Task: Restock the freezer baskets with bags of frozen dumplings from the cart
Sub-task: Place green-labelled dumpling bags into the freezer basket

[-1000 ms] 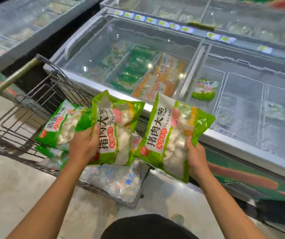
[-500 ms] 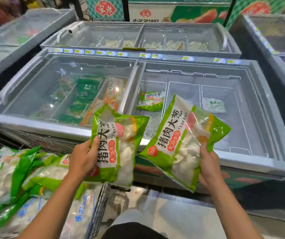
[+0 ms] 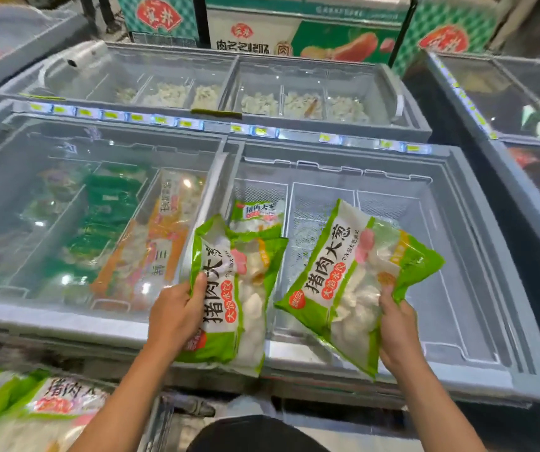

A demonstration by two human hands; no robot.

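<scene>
Left hand (image 3: 177, 316) grips a green dumpling bag (image 3: 229, 298) at its left edge, frame centre, over the freezer's front rim (image 3: 337, 357). Right hand (image 3: 397, 331) grips a second bag (image 3: 356, 275), tilted, right of centre above the wire baskets (image 3: 324, 203). A third bag (image 3: 257, 216) lies in the leftmost basket, partly hidden behind the left-hand one. More bags in the cart (image 3: 33, 406), lower left, blurred
</scene>
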